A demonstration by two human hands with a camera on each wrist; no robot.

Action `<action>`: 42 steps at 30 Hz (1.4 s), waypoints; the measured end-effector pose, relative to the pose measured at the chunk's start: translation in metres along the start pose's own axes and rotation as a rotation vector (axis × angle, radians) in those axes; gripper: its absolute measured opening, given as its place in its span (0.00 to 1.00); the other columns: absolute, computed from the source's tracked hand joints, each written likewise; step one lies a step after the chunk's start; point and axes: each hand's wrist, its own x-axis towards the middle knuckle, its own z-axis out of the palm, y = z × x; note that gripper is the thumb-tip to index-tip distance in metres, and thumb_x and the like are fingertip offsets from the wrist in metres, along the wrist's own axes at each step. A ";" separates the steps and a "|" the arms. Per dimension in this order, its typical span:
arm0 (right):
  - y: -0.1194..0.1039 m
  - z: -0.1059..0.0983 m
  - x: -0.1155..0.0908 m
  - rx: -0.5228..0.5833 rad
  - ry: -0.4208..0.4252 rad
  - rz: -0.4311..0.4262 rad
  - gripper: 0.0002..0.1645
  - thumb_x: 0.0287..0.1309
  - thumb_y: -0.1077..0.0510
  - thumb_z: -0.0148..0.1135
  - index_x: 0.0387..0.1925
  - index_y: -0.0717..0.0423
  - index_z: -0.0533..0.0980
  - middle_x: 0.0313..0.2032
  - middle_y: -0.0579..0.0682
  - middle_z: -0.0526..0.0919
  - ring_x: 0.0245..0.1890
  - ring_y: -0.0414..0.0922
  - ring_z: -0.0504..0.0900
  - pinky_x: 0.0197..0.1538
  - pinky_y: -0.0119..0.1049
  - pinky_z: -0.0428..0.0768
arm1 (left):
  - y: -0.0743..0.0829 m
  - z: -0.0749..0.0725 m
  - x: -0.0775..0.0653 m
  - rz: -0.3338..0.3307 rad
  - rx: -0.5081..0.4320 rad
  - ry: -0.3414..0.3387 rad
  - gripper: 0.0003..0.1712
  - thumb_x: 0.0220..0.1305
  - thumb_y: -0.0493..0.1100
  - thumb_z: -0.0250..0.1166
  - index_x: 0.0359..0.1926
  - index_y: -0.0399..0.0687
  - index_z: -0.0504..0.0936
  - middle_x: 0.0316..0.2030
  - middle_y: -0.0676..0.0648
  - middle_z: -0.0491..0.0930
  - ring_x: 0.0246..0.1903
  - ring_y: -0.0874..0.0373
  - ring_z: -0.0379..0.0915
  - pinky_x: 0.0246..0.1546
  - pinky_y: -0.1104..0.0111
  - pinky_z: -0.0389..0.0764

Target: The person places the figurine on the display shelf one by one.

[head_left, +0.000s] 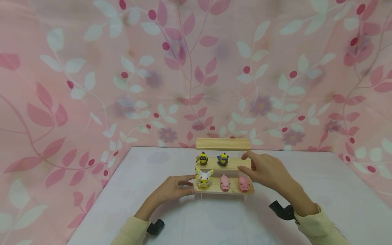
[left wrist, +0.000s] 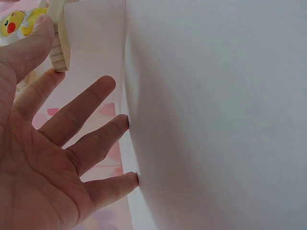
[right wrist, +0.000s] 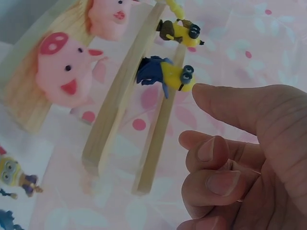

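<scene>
A small tiered wooden display shelf [head_left: 225, 191] stands on the table. My left hand [head_left: 173, 189] pinches the left end of its lowest board between thumb and index finger; the other fingers spread, as the left wrist view shows. On that board sit a white-and-yellow figure [head_left: 203, 178] and two pink pigs [head_left: 225, 183]. Two yellow minion figures [head_left: 223, 159] stand on the middle board. At that board's right end hovers my right hand [head_left: 266, 170], thumb and index finger apart, holding nothing. In the right wrist view its thumb tip appears near the blue-caped minion [right wrist: 168, 76].
The shelf's top board [head_left: 223, 144] bears no figures. In the right wrist view, another minion figure [right wrist: 12, 172] and a blue item [right wrist: 8, 220] lie at the lower left. A white cloth [head_left: 220, 221] covers the table; a pink leaf-patterned curtain [head_left: 196, 68] hangs behind.
</scene>
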 end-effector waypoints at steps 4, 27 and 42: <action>0.007 -0.001 -0.006 -0.001 -0.006 0.005 0.21 0.59 0.45 0.69 0.47 0.54 0.79 0.17 0.38 0.68 0.14 0.37 0.65 0.19 0.34 0.65 | 0.000 0.000 -0.001 -0.006 -0.005 -0.002 0.36 0.61 0.62 0.68 0.67 0.56 0.74 0.46 0.51 0.86 0.53 0.52 0.79 0.50 0.53 0.76; 0.042 -0.001 -0.029 -0.003 -0.038 0.051 0.19 0.58 0.44 0.69 0.46 0.50 0.79 0.17 0.36 0.68 0.14 0.35 0.65 0.21 0.33 0.64 | -0.001 0.001 -0.001 -0.015 0.000 0.001 0.35 0.61 0.63 0.68 0.67 0.58 0.75 0.45 0.51 0.86 0.54 0.50 0.79 0.52 0.51 0.75; 0.067 0.003 -0.046 -0.020 -0.067 0.115 0.22 0.59 0.39 0.67 0.46 0.49 0.79 0.16 0.38 0.67 0.14 0.37 0.64 0.20 0.33 0.63 | 0.001 0.000 0.000 -0.006 0.003 -0.010 0.35 0.62 0.62 0.67 0.67 0.57 0.74 0.46 0.51 0.86 0.54 0.52 0.79 0.49 0.55 0.76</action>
